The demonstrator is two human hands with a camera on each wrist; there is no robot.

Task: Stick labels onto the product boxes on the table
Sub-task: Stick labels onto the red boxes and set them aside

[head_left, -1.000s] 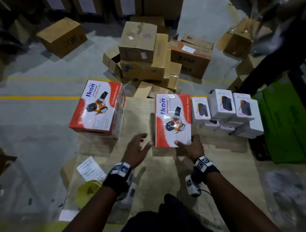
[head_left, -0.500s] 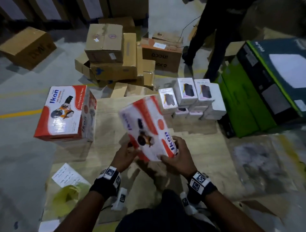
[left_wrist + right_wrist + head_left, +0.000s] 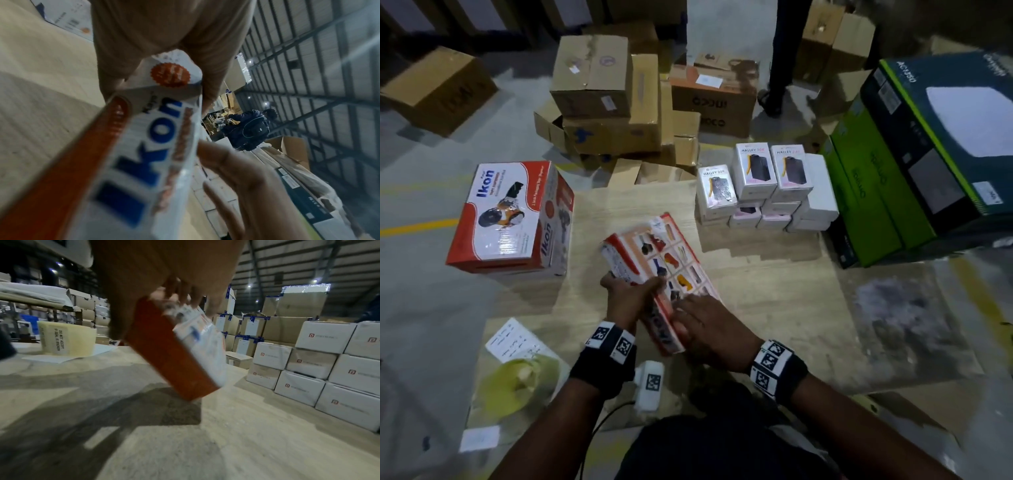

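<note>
A red-and-white Ikon box (image 3: pixel 664 260) is held tilted above the wooden table (image 3: pixel 774 291), its picture-grid face turned up. My left hand (image 3: pixel 633 287) grips its left side, fingers curled round the edge. My right hand (image 3: pixel 688 318) holds the near end. The left wrist view shows the Ikon box (image 3: pixel 144 154) close up between my left hand (image 3: pixel 160 91) and fingertips (image 3: pixel 226 162) of the right. In the right wrist view my right hand (image 3: pixel 180 295) clasps the top of the Ikon box (image 3: pixel 174 350). A yellowish label roll (image 3: pixel 517 383) (image 3: pixel 68 339) sits at the table's near left on a paper sheet (image 3: pixel 517 342).
Stacked Ikon boxes (image 3: pixel 513 219) stand at the table's left. Several small white Halley boxes (image 3: pixel 763 185) are stacked at the far right. Green and dark cartons (image 3: pixel 893 171) sit to the right, brown cartons (image 3: pixel 602 102) on the floor behind. Another person's legs (image 3: pixel 780 68) stand beyond.
The Ikon box was lifted off the table by both hands, then flipped over so its picture-grid face now shows; the head view has shifted right.
</note>
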